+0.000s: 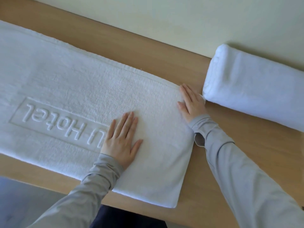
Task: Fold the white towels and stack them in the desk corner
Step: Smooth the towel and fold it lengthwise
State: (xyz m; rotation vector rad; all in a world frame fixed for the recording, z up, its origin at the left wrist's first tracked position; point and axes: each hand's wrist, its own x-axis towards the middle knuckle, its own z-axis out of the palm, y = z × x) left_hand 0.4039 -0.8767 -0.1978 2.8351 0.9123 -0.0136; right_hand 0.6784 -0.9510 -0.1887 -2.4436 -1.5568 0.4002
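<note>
Landmark: long white towel [79, 89], laid flat along the wooden desk [218, 165], embossed lettering facing up.
Towel state: folded lengthwise into a band, doubled layers visible at its right end; further folds across its length judged still to come.
Left hand [122, 142]: spread flat, palm down, pressing on the towel's right portion, just right of the lettering; nothing pinched.
Right hand [191, 102]: flat, fingers [185, 92] extended, lying on the towel's far right corner at the edge; nothing visibly gripped, though the underside cannot be seen.
Finished towel [256, 89]: rolled or folded into a compact bundle, just right of the long towel's end, almost touching the right hand, against the wall [181, 18].
Corner: not clearly in view; whether the bundle already sits in it cannot be told.
Done: one towel bundled and set aside; first fold of the long towel made and apparently being smoothed.
Left: remaining folds of the long towel, then stacking with the bundle; any towels beyond the frame unknown.
Count of towels: two.
Count of hands: two, both in grey sleeves [243, 175].
Count of desks: one.
</note>
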